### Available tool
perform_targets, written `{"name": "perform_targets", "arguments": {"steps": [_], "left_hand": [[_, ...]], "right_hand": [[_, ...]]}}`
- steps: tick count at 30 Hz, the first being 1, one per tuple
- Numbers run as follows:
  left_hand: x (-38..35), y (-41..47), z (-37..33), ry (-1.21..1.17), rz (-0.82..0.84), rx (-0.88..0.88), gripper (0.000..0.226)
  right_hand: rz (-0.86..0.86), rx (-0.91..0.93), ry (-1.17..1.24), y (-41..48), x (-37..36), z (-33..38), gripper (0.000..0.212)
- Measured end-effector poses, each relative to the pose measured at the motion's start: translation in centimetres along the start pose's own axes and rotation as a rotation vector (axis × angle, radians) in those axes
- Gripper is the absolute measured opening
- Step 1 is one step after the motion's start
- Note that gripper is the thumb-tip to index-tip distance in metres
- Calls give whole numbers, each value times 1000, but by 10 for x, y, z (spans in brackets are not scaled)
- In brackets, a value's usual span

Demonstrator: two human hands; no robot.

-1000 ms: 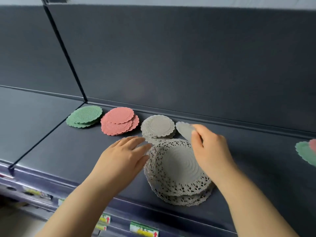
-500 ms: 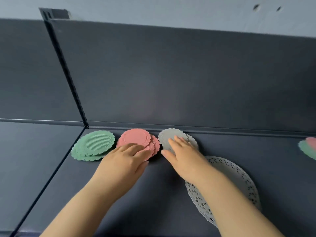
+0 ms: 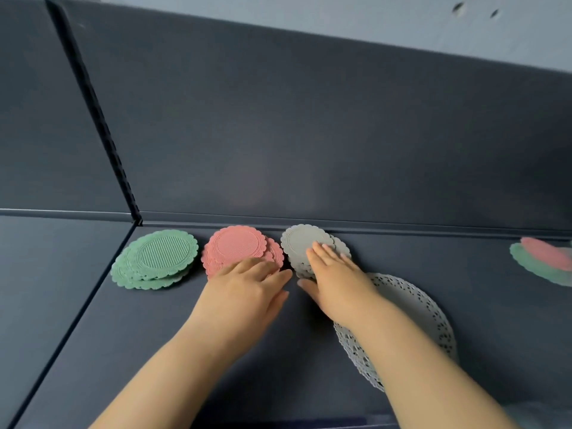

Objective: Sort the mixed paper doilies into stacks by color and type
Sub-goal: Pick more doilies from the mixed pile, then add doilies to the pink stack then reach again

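Nearest, a large white lace paper doily stack [image 3: 411, 308] lies under the right forearm on the dark shelf [image 3: 123, 351]. The left hand [image 3: 244, 292], fingers together, overlaps the small pink scalloped paper doily stack [image 3: 238, 246]. The right hand [image 3: 337, 274] presses flat, fingers together, on the small grey scalloped paper doily stack [image 3: 301, 241] at the shelf's back edge. The small green scalloped paper doily stack [image 3: 158, 258] sits near the back-left corner, and mixed pink and green doilies [image 3: 544, 258] lie at the right.

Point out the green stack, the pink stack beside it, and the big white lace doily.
green stack [image 3: 164, 253], head view: ribbed centre of the top doily.
pink stack [image 3: 236, 244], head view: centre of the top doily.
white lace doily [image 3: 411, 301], head view: plain middle, right of the forearm.
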State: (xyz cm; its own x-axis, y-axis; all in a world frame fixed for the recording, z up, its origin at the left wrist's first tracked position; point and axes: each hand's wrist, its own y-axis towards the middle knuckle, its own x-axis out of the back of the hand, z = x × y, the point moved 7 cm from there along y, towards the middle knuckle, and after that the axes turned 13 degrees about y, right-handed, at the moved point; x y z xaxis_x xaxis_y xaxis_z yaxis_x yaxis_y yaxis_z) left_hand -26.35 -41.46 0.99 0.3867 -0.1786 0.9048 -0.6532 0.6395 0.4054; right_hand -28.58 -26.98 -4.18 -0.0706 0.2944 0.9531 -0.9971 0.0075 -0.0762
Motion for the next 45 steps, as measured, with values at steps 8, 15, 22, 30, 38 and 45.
{"name": "perform_targets", "arguments": {"steps": [8, 15, 22, 30, 38, 45], "left_hand": [[7, 0, -10, 30, 1, 63, 30], [20, 4, -65, 47, -3, 121, 30], [30, 27, -194, 47, 17, 133, 24], [30, 60, -344, -16, 34, 11, 34], [20, 76, -376, -2, 105, 20, 27], [8, 84, -334, 8, 149, 143, 24]], "right_hand": [[-104, 49, 78, -28, 19, 4, 60], [-167, 184, 199, -81, 50, -24, 59], [-174, 242, 204, -166, 78, -133, 50], [-236, 109, 257, -252, 96, -277, 47], [-283, 97, 346, -268, 93, -317, 43], [-307, 87, 420, -249, 102, -328, 41]]}}
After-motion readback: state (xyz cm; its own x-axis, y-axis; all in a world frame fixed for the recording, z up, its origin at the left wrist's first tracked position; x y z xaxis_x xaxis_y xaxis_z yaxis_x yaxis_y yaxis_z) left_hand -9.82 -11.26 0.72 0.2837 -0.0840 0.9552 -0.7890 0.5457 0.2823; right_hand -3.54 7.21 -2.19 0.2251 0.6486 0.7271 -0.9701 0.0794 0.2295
